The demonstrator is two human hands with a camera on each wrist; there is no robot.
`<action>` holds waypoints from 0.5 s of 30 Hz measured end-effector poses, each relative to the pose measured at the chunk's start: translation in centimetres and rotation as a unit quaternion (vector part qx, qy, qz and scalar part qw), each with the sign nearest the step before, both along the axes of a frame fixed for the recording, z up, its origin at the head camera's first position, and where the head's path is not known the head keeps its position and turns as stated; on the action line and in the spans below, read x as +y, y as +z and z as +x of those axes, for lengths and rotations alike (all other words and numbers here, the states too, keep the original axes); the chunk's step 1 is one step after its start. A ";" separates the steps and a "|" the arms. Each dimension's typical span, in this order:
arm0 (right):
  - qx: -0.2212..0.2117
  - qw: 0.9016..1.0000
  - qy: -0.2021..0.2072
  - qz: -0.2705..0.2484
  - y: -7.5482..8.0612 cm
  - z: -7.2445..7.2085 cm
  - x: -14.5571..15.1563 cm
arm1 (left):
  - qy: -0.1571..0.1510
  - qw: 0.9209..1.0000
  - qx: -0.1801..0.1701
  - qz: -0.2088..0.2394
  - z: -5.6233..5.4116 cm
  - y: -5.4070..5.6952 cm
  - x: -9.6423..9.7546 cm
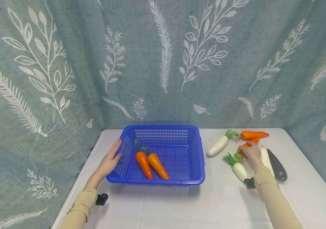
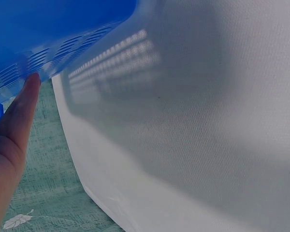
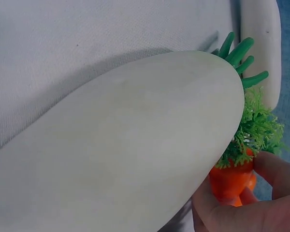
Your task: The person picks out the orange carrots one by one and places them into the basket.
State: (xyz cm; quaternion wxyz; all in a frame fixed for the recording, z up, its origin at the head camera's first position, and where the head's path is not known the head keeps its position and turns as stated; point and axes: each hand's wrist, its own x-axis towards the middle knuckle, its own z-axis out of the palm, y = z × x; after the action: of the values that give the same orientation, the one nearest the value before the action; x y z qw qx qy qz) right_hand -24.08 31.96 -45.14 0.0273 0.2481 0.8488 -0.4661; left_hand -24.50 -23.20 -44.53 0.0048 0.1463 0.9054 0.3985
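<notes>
1. The right hand (image 1: 254, 154) is the nearer one to the carrot (image 1: 255, 140); its thumb and fingers are clamped on the leafy end.
2. That carrot lies directly under and between those fingers, on the desk's (image 1: 220, 203) right side; its long axis slants from the leaves, near and left, to the tip, far and right.
3. Just on the near side of the leaves is a white radish (image 1: 240, 171); just beyond the tip, a second carrot (image 1: 251, 135).
4. Well apart, leftward, stands the blue basket (image 1: 201, 171).
5. Farthest off, the left hand (image 1: 109, 162) rests its straight fingers against the basket's left wall.
</notes>
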 end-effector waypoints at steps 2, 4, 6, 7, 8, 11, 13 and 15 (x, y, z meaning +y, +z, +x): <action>-0.001 1.000 -0.006 -0.006 0.0 -0.1 0.0 | 0.000 1.000 -0.003 -0.001 -0.1 0.0 0.0; 0.000 1.000 -0.012 -0.012 -0.1 -0.1 0.0 | 0.000 1.000 -0.008 -0.001 -0.2 0.0 0.0; 0.000 1.000 -0.015 -0.015 -0.1 -0.1 0.0 | 0.000 1.000 -0.009 0.002 -0.2 0.0 0.1; -0.001 1.000 -0.015 -0.013 -0.1 -0.1 0.0 | 0.000 1.000 -0.008 0.003 -0.2 0.0 0.1; -0.001 1.000 -0.017 -0.013 -0.2 -0.2 0.0 | -0.001 1.000 -0.007 0.004 -0.2 0.0 0.1; -0.003 1.000 -0.017 -0.010 -0.2 -0.2 0.1 | -0.001 1.000 -0.004 0.006 -0.1 0.0 0.0; -0.005 1.000 -0.015 -0.003 -0.2 -0.3 0.1 | -0.001 1.000 -0.004 0.006 -0.1 0.1 0.1; -0.007 1.000 -0.012 0.004 -0.2 -0.2 0.1 | -0.002 1.000 -0.004 0.006 -0.2 0.1 0.1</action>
State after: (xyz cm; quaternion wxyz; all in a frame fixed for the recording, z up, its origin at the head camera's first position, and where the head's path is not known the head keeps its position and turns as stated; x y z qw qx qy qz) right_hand -24.33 32.09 -45.30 0.0265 0.2618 0.8472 -0.4616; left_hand -24.65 -23.14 -44.46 0.0086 0.1460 0.9027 0.4046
